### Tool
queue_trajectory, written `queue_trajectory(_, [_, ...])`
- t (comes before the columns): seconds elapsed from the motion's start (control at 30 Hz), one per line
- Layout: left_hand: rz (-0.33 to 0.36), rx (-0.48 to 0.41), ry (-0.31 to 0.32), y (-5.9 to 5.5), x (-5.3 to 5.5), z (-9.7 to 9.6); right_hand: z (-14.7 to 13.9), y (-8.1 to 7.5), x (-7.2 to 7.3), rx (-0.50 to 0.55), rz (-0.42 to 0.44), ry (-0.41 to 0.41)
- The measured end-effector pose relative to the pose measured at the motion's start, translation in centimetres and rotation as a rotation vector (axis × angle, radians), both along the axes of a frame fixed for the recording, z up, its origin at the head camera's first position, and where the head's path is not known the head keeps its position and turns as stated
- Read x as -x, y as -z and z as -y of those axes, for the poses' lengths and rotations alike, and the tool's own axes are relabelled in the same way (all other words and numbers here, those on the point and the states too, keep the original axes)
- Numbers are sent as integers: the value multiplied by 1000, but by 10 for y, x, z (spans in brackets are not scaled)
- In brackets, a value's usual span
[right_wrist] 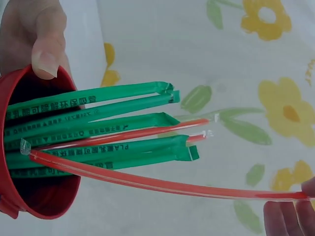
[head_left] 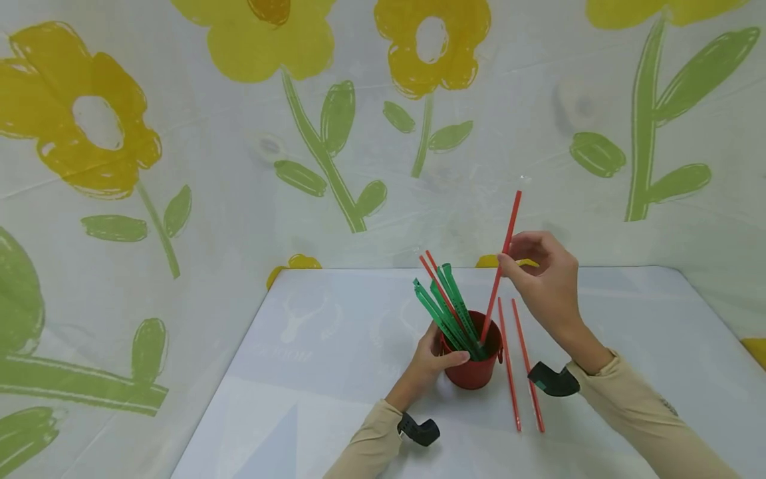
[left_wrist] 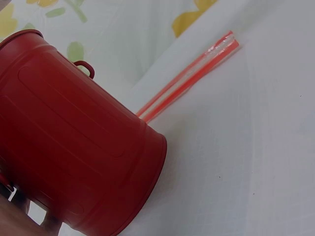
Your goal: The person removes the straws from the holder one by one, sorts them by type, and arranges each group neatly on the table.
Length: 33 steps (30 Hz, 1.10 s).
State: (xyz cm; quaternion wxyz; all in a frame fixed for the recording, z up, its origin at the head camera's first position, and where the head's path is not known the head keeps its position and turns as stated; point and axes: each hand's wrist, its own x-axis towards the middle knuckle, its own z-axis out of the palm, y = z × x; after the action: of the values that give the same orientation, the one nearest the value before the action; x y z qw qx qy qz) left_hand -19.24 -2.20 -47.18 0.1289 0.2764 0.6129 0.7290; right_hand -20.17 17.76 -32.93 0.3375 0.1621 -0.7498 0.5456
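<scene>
A small red bucket (head_left: 469, 376) stands on the table, and my left hand (head_left: 426, 362) grips its left side with the thumb at the rim. Inside it lean several green paper-wrapped straws (right_wrist: 142, 146) and two red straws (head_left: 439, 283) in clear wrappers. My right hand (head_left: 544, 279), raised to the right of the bucket, pinches another wrapped red straw (head_left: 507, 233) near its upper part. That straw slants down, its lower end at the bucket's mouth. In the right wrist view, the fingertips (right_wrist: 290, 216) hold its far end.
Two more red straws (head_left: 522, 336) in clear wrappers lie side by side on the white table (head_left: 251, 399), right of the bucket. A flower-printed sheet (head_left: 479, 146) hangs behind the table. Each wrist wears a black camera band (head_left: 553, 379).
</scene>
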Motion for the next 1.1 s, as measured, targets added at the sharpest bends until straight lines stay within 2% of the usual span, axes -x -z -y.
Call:
queue_trajectory(0.17, [-8,-1,-15,0,0,0,-5,-5,-1,13,-13,-4])
queue_trajectory(0.5, [2,35,-16,-1,0,1,-18,-8,-3,32,31,-5])
queue_trajectory(0.6, [-5,26,-32,3,1,-1,-22,-9,-4,28,41,2])
queue_trajectory(0.83, [14,3,-59,28,12,-6,-34,-7,-5,18,81,19])
queue_trajectory(0.93, [12,6,-60,32,13,-6,-39,-3,-4,5,96,22])
queue_trajectory(1.1, [1,23,-42,31,14,-5,-47,4,-4,-19,146,33])
